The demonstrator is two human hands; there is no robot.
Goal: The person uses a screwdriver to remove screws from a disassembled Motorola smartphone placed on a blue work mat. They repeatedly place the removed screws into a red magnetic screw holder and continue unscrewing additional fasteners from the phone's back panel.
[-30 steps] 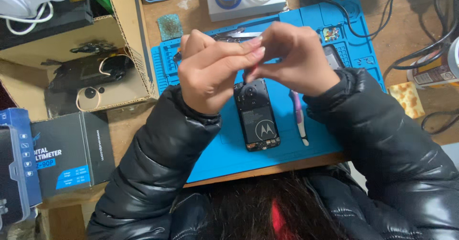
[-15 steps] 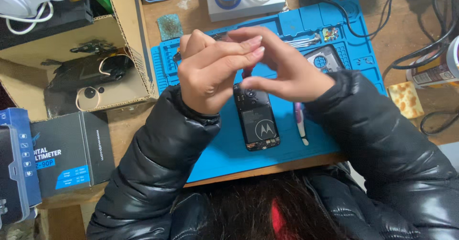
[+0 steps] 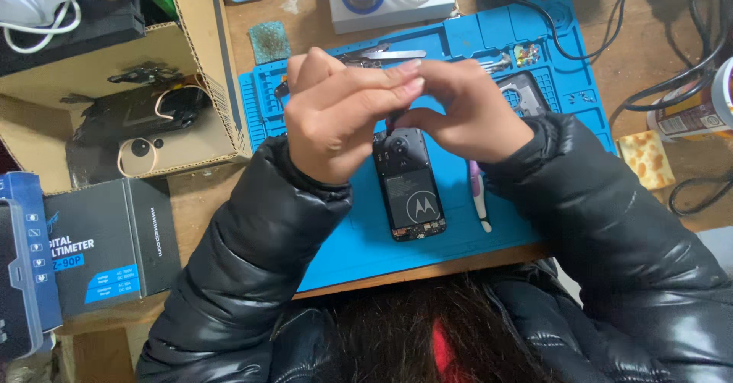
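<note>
I see a black phone (image 3: 409, 186) lying flat on a blue work mat (image 3: 343, 238), its back facing up and its rear cover off. Its long axis runs from the far edge of the mat toward the person; the round camera end points away from the person, and the connector end points toward the near edge of the mat. The axis leans slightly, the near end sitting a little to the right.

Both hands meet directly over the phone's far end. The left hand (image 3: 336, 116) is curled, with its fingers laid across the top of the right hand (image 3: 473, 116). The right hand is also curled, its fingertips bunched at the camera end — I note a thin dark tool tip between the hands, just above the phone, but I cannot tell which of them grips it.

A pale pen-like tool (image 3: 479, 200) lies on the mat just right of the phone, roughly parallel to it. Metal tweezers (image 3: 389, 54) lie across the far part of the mat. An open cardboard box (image 3: 198, 70) stands to the left on the wooden surface (image 3: 649, 62), and a dark carton (image 3: 107, 249) lies at the near left. Black cables (image 3: 687, 70) cross the surface at the far right.
</note>
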